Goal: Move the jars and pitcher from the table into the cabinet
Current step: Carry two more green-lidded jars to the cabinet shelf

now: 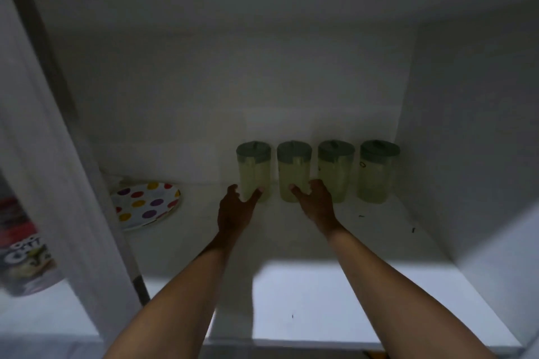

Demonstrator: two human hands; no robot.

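The white cabinet (437, 96) fills the view, dim at the back, with a patch of brighter light on the front of its shelf (320, 285). Four jars with grey-green lids stand upright in a row against the back wall, close beside one another but apart. No pitcher or table can be seen from here.

The step in hand looks like setting down the last two jars. The left hand (236, 210) is at the base of the far-left jar (253, 172), fingers spread around its lower part and touching it, more a loose cup than a firm clasp. The right hand (315, 201) is at the second jar (294, 172), its thumb on the front of the base and the other fingers reaching between it and the third jar (335, 172); whether it grips or only rests there I cannot tell. The fourth jar (378, 172) stands free at the right.

Next, I judge, both hands need to let go and draw straight back without tipping the row, then fetch the pitcher.

To the left a spotted plate (145, 204) leans on the shelf near the corner. A printed packet (26, 256), blurred, sits in the neighbouring compartment. A few small dark specks lie on the shelf
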